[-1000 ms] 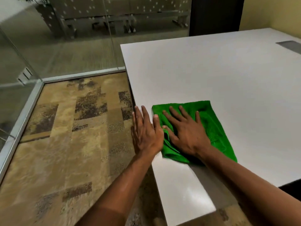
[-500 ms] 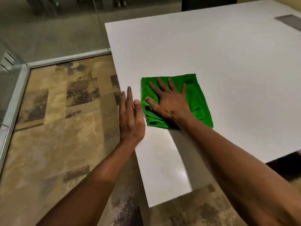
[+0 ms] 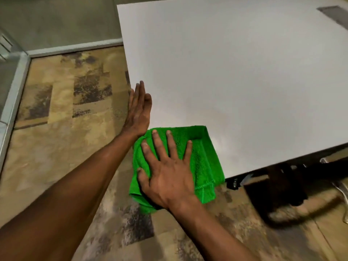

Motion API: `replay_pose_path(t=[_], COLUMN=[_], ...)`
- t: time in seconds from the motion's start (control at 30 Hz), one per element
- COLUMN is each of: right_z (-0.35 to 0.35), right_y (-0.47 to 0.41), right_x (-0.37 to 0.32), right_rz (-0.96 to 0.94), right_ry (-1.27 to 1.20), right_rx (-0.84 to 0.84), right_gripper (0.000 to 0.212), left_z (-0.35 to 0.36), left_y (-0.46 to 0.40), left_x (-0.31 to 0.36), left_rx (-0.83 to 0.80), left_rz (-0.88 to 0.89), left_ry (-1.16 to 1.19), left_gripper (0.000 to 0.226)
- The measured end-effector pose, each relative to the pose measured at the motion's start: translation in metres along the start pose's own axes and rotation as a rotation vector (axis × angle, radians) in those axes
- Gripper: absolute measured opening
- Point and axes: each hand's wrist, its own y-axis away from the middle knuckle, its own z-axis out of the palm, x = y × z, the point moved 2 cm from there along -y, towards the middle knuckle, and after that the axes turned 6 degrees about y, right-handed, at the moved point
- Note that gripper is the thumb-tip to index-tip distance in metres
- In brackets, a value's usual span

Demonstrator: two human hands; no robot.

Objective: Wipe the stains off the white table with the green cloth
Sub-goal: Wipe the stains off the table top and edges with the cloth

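Note:
The green cloth [image 3: 201,159] lies folded over the near left corner of the white table [image 3: 235,76], its lower part hanging past the edge. My right hand [image 3: 167,174] presses flat on the cloth with fingers spread. My left hand [image 3: 138,112] rests edge-on against the table's left side, fingers straight and together, holding nothing. I see no distinct stains on the visible tabletop.
A grey inset panel [image 3: 335,15] sits at the table's far right. Below the near edge is a dark chair or base [image 3: 278,187]. Patterned tan carpet [image 3: 56,129] lies to the left, bounded by a metal-framed glass wall [image 3: 17,81].
My right hand has dragged the cloth toward me, down to the table's near corner and partly off it. My left hand stays at the left edge. The view has tilted down.

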Motion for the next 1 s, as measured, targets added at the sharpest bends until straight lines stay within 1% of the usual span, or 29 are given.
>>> replay_pose_path(t=[0.07,0.13,0.17,0.2,0.27,0.3,0.37,0.4,0.47,0.57,0.63,0.67,0.73,0.8,0.83,0.87,0.9,1.0], right_z=[0.002,0.004,0.005,0.005,0.001,-0.003,-0.012,-0.016,-0.024,-0.028,-0.029,-0.028,-0.026,-0.022,-0.020,-0.020,-0.021,-0.030], right_y=[0.011,0.034,0.044,0.051,0.056,0.053,0.040,0.031,0.008,-0.037,-0.064,-0.071,-0.068,-0.040,-0.023,-0.008,0.004,0.007], right_x=[0.004,0.015,0.024,0.038,0.074,0.096,0.135,0.152,0.176,0.184,0.168,0.156,0.131,0.121,0.126,0.138,0.154,0.217], right_rz=[-0.015,-0.018,-0.002,0.030,0.132,0.183,0.279,0.327,0.429,0.562,0.539,0.472,0.269,0.096,0.059,0.065,0.108,0.367], right_ry=[-0.026,-0.083,-0.103,-0.105,-0.066,-0.042,-0.015,0.001,0.010,-0.027,-0.029,-0.023,-0.023,-0.012,-0.008,-0.009,-0.007,0.029], right_rx=[0.028,0.065,0.078,0.089,0.078,0.060,0.026,0.022,0.029,0.059,0.059,0.061,0.071,0.058,0.056,0.059,0.067,0.103], right_gripper=[0.066,0.062,0.061,0.062,0.068,0.071,0.074,0.075,0.075,0.074,0.072,0.070,0.066,0.063,0.063,0.062,0.062,0.067], left_z=[0.004,0.007,0.006,0.006,0.009,0.014,0.023,0.028,0.035,0.036,0.034,0.033,0.030,0.029,0.029,0.029,0.030,0.035], left_y=[0.005,0.012,0.014,0.014,0.015,0.017,0.024,0.028,0.033,0.033,0.033,0.034,0.034,0.034,0.034,0.033,0.034,0.033], left_x=[-0.002,0.001,0.004,0.008,0.017,0.021,0.025,0.025,0.029,0.032,0.032,0.032,0.031,0.031,0.031,0.031,0.031,0.033], left_rx=[-0.051,-0.070,-0.074,-0.090,-0.184,-0.244,-0.292,-0.276,-0.217,-0.166,-0.144,-0.129,-0.109,-0.112,-0.115,-0.118,-0.123,-0.139], left_rz=[0.037,0.057,0.096,0.168,0.328,0.355,0.305,0.281,0.291,0.292,0.299,0.312,0.323,0.322,0.321,0.318,0.309,0.266], left_ry=[-0.193,-0.367,-0.451,-0.532,-0.627,-0.619,-0.570,-0.553,-0.541,-0.479,-0.429,-0.412,-0.381,-0.364,-0.373,-0.392,-0.416,-0.464], left_gripper=[0.071,0.068,0.068,0.068,0.067,0.067,0.067,0.068,0.070,0.073,0.074,0.074,0.073,0.071,0.071,0.070,0.070,0.071])
